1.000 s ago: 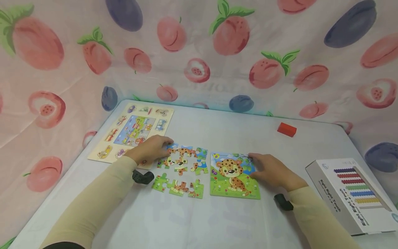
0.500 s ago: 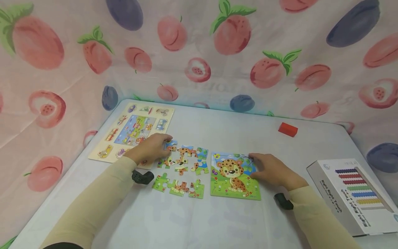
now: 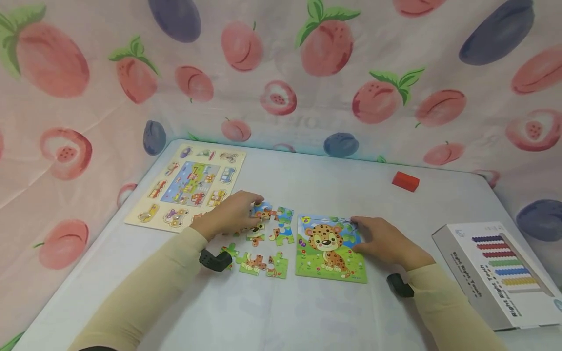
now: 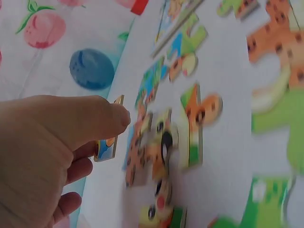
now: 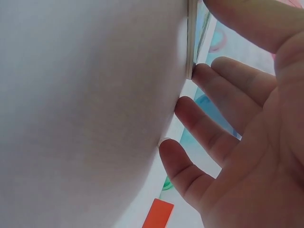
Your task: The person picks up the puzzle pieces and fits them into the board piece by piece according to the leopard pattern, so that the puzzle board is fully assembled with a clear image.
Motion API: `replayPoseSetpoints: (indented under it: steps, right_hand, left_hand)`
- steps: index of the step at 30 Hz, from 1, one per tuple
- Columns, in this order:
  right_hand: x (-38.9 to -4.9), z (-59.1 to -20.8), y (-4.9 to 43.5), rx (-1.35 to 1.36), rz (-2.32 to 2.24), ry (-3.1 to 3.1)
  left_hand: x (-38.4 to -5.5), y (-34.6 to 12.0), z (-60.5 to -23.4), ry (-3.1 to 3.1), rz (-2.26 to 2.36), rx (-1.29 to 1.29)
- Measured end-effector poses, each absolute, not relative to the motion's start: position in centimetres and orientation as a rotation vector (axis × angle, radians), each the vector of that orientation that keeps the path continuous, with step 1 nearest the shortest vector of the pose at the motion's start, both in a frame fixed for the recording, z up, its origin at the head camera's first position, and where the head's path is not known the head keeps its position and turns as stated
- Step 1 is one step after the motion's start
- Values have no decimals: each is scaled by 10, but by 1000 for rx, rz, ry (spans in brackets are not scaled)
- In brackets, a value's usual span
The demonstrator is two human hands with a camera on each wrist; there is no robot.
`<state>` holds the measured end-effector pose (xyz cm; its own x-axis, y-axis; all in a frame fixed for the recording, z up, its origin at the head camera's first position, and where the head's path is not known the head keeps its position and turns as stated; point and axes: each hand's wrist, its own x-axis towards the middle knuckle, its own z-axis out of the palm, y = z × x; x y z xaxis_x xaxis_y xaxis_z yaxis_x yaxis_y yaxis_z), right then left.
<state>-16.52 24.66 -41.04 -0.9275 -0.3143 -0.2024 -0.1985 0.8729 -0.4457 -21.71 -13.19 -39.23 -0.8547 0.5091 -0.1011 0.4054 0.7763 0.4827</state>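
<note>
sleeves [image 3: 149, 285]: long, pale beige | wrist units [image 3: 215, 260]: small, black, curved, one per arm | hands [image 3: 232, 212]: bare

The head view is softly and evenly lit but a little dim, its colours washed out across the fruit-print cloth [image 3: 281, 58] and white table [image 3: 325, 312]. Faint, soft-edged shadows lie beside the left sleeve [image 3: 140, 287]; wide-angle stretching pulls at the box [image 3: 500, 278] near the edge. In the left wrist view, the left hand [image 4: 61, 142] is fairly crisp, while the lower-right jigsaw pieces [image 4: 266, 204] blur. The right wrist view is murky, with broad grey shadow near the right hand [image 5: 251, 152].
</note>
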Motion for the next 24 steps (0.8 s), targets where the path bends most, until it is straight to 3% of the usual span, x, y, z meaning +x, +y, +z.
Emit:
replayPoseSetpoints:
  steps: [24]
  right_hand:
    - [-163, -411, 246, -410, -591, 2782]
  left_hand:
    - [-209, -62, -406, 2695, 680, 821]
